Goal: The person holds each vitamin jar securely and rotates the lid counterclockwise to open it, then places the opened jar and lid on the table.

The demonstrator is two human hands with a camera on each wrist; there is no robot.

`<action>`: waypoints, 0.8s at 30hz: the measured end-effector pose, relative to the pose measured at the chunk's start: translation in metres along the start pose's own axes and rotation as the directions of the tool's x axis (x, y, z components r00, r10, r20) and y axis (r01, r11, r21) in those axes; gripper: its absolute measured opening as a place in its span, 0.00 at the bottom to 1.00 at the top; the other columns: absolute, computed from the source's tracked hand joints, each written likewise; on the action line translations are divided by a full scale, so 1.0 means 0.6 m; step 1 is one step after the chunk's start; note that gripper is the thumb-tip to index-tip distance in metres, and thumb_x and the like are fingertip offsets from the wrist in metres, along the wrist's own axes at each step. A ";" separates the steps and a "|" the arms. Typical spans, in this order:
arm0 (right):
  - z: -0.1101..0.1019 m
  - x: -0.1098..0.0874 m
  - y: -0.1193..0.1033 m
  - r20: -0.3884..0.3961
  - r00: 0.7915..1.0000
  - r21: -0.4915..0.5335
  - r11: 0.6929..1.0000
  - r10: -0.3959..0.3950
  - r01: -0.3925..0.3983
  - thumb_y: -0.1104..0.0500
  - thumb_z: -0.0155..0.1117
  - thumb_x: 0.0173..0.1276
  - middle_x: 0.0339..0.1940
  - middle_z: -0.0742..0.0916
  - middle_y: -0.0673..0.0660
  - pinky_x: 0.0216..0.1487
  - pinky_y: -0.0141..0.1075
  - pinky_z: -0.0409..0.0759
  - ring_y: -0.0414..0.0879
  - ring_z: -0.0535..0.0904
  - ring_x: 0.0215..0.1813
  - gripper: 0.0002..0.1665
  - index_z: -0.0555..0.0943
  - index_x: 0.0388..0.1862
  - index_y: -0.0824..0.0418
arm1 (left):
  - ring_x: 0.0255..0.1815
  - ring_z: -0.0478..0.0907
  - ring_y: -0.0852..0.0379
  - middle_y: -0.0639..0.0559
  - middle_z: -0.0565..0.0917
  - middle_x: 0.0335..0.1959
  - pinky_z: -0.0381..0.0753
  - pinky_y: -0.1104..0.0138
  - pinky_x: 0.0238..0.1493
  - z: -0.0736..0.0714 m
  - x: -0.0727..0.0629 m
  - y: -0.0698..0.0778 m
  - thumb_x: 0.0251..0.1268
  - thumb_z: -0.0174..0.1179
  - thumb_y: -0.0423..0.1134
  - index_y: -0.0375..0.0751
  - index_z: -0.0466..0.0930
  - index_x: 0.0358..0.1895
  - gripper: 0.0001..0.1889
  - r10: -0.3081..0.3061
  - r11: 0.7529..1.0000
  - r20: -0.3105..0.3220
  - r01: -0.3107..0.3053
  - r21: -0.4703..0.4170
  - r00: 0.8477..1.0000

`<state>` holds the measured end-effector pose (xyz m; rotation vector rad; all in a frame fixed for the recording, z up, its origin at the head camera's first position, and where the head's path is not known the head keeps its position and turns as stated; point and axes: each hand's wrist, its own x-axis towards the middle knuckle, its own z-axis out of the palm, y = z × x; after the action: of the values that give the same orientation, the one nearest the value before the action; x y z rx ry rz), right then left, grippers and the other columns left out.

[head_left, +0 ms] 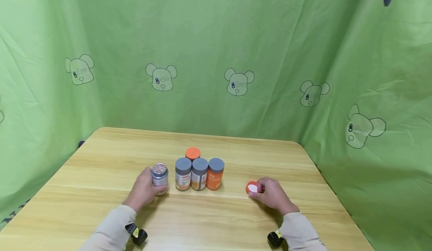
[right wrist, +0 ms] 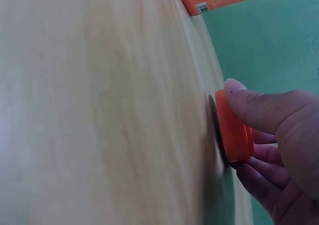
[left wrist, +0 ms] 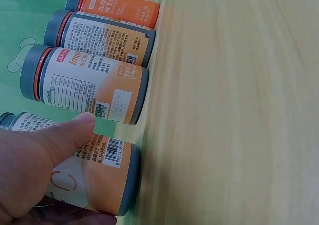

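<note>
On the left of the table, my left hand [head_left: 144,190] grips a grey-based supplement jar [head_left: 160,178] that stands upright. Its lid is off, and a printed foil seal shows on top. The thumb lies across the label in the left wrist view, where the jar's lower part [left wrist: 112,177] is white and peach. To the right, my right hand [head_left: 274,195] pinches an orange lid [right wrist: 233,127] by its rim, between thumb and fingers. The lid's white inside faces up. It is at the tabletop or barely above it; which one I cannot tell.
Right of the held jar stand two white-and-peach jars [head_left: 183,180] and an orange jar [head_left: 215,178], side by side with grey lids. An orange-lidded jar [head_left: 192,153] is mostly hidden behind them. A green curtain [head_left: 202,108] hangs beyond the wooden table [head_left: 202,224].
</note>
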<state>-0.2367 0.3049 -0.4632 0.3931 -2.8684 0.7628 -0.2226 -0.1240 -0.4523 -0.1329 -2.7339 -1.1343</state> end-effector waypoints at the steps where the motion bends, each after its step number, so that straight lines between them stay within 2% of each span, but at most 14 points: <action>1: 0.001 0.000 0.000 0.009 1.000 0.004 1.000 0.012 -0.012 0.55 0.79 0.51 0.23 0.73 0.49 0.31 0.35 0.66 0.43 0.67 0.29 0.24 0.68 0.17 0.55 | 0.41 0.78 0.43 0.39 0.77 0.38 0.78 0.49 0.48 0.000 0.000 -0.001 0.45 0.77 0.37 0.26 0.67 0.47 0.31 -0.004 1.000 0.003 0.004 0.000 1.000; 10: 0.006 0.002 0.003 0.022 1.000 0.006 1.000 0.022 -0.022 0.55 0.80 0.51 0.23 0.72 0.49 0.30 0.34 0.65 0.43 0.67 0.29 0.24 0.69 0.19 0.56 | 0.41 0.80 0.44 0.40 0.79 0.39 0.79 0.50 0.47 -0.002 0.003 -0.007 0.45 0.77 0.39 0.27 0.67 0.47 0.32 -0.019 1.000 0.021 0.019 0.017 1.000; 16: 0.004 0.004 0.002 0.016 1.000 0.027 0.999 0.026 -0.027 0.55 0.80 0.51 0.24 0.74 0.51 0.31 0.34 0.67 0.43 0.68 0.29 0.22 0.71 0.21 0.57 | 0.41 0.81 0.42 0.37 0.79 0.39 0.80 0.50 0.45 -0.005 0.007 -0.008 0.43 0.78 0.42 0.26 0.66 0.48 0.36 -0.016 0.999 0.005 0.016 0.029 1.000; 21: 0.003 0.005 0.001 0.015 0.999 0.033 0.999 0.028 -0.029 0.54 0.77 0.54 0.23 0.74 0.51 0.29 0.34 0.67 0.43 0.68 0.28 0.21 0.71 0.24 0.57 | 0.46 0.79 0.38 0.32 0.78 0.46 0.77 0.47 0.50 -0.006 0.007 -0.009 0.43 0.78 0.45 0.25 0.61 0.57 0.44 -0.044 0.999 0.032 0.044 -0.016 0.999; 24: 0.003 0.006 -0.004 0.016 0.999 0.034 0.999 0.031 -0.032 0.56 0.74 0.58 0.25 0.75 0.52 0.32 0.36 0.68 0.44 0.68 0.30 0.18 0.71 0.27 0.57 | 0.51 0.76 0.34 0.28 0.76 0.51 0.73 0.44 0.54 -0.009 0.005 -0.009 0.43 0.78 0.48 0.24 0.55 0.64 0.51 -0.069 0.997 0.043 0.070 -0.037 0.997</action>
<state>-0.2393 0.3013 -0.4627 0.3600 -2.8857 0.8183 -0.2256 -0.1317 -0.4520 -0.0679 -2.7747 -1.2159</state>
